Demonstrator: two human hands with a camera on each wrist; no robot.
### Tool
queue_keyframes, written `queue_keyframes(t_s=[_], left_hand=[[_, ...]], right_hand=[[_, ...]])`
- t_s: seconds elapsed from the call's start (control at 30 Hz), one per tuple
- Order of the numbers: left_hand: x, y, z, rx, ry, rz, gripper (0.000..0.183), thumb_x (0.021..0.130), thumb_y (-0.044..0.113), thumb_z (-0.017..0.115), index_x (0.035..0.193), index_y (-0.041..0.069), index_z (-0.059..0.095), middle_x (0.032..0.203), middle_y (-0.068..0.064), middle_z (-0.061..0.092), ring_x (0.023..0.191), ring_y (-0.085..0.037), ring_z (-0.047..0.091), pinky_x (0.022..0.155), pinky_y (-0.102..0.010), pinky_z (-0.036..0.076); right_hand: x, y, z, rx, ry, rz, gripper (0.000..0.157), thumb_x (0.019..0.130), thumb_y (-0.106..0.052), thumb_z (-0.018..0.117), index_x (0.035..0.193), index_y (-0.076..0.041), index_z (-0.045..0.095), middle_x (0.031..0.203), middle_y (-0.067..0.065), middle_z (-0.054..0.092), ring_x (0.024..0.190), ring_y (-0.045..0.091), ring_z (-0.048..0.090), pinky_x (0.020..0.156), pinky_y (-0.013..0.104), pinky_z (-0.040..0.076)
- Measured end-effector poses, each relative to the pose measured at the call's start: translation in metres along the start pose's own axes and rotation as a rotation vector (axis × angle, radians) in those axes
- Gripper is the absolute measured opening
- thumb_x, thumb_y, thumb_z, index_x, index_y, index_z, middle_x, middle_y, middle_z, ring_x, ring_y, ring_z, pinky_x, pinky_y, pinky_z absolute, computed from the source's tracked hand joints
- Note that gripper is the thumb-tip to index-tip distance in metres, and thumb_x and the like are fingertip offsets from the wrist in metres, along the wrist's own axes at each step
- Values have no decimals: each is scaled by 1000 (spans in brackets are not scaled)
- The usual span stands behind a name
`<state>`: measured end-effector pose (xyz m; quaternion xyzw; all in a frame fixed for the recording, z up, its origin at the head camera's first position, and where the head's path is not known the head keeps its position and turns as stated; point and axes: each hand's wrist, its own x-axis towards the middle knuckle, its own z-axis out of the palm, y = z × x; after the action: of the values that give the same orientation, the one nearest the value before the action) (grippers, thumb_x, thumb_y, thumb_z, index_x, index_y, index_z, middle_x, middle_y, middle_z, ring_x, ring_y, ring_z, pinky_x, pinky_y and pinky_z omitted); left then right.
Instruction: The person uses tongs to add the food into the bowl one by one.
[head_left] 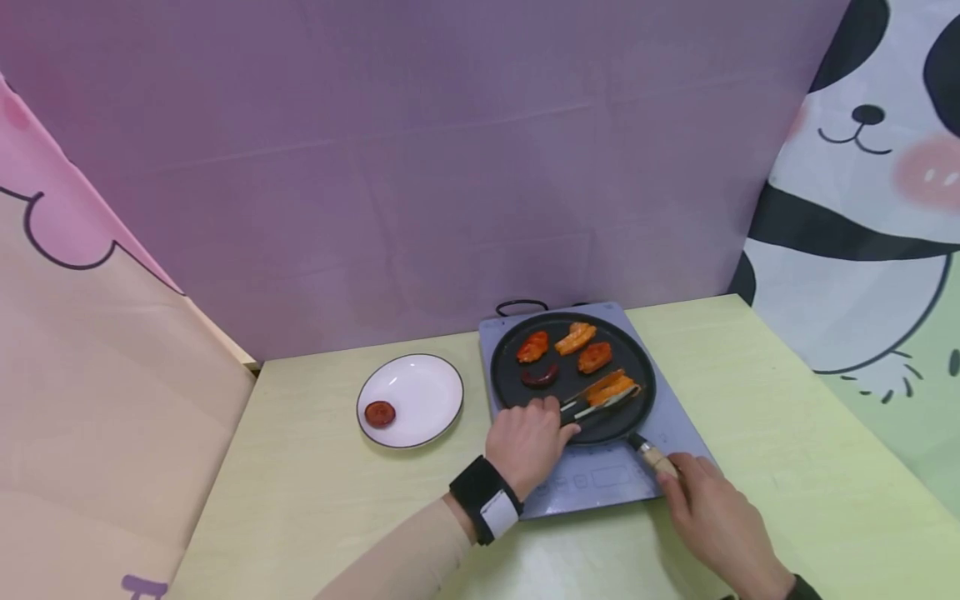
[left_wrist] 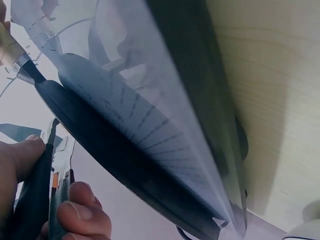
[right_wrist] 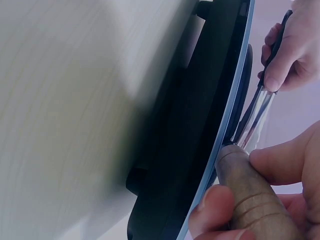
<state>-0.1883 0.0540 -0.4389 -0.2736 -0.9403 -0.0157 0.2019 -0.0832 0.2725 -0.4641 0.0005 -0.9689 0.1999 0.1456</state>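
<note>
My left hand (head_left: 527, 442) grips black-handled metal tongs (head_left: 600, 406) over the near side of a black frying pan (head_left: 570, 437). The tongs' tips lie around an orange piece of food (head_left: 611, 387) at the pan's lower right. My right hand (head_left: 720, 518) holds the pan's wooden handle (right_wrist: 255, 205), with the thumb and fingers on either side of it. Farther back in the pan are a red piece of food (head_left: 532, 347), an orange strip (head_left: 576, 338) and a reddish-brown piece (head_left: 595, 357). A dark red curved piece (head_left: 539, 377) lies nearer the left hand.
Under the pan is a flat grey cooktop (head_left: 600, 492) with a black wire handle (head_left: 521, 303) behind it. Left of it, a white dark-rimmed plate (head_left: 420, 396) bears one round reddish-brown slice (head_left: 380, 414). A purple cloth (head_left: 412, 208) hangs behind the light wooden table (head_left: 300, 483).
</note>
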Motion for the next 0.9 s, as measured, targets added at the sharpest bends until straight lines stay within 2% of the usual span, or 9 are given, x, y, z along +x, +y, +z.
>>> queue_keyframes(t_s=[0.53, 0.73, 0.9], left_hand=[[4, 0, 2, -5, -22, -9, 45, 86, 58, 45, 76, 15, 53, 59, 2, 52, 46, -15, 46, 37, -30, 37], [0, -1, 3, 3, 4, -18, 50, 83, 61, 45, 81, 12, 54, 60, 1, 49, 45, -14, 46, 35, -29, 36], [-7, -4, 0, -49, 27, -41, 53, 80, 63, 50, 82, 10, 54, 61, 1, 48, 44, -11, 43, 34, -27, 34]], right_hand=[[-1, 1, 1, 5, 14, -10, 18, 88, -24, 54, 98, -9, 54, 74, 5, 49, 57, 16, 42, 42, 37, 35], [0, 2, 1, 1, -8, 4, 19, 88, -24, 53, 99, -8, 54, 75, 5, 49, 57, 16, 42, 43, 36, 35], [1, 2, 1, 3, -6, 0, 20, 88, -24, 54, 99, -8, 54, 75, 5, 49, 57, 16, 42, 43, 36, 36]])
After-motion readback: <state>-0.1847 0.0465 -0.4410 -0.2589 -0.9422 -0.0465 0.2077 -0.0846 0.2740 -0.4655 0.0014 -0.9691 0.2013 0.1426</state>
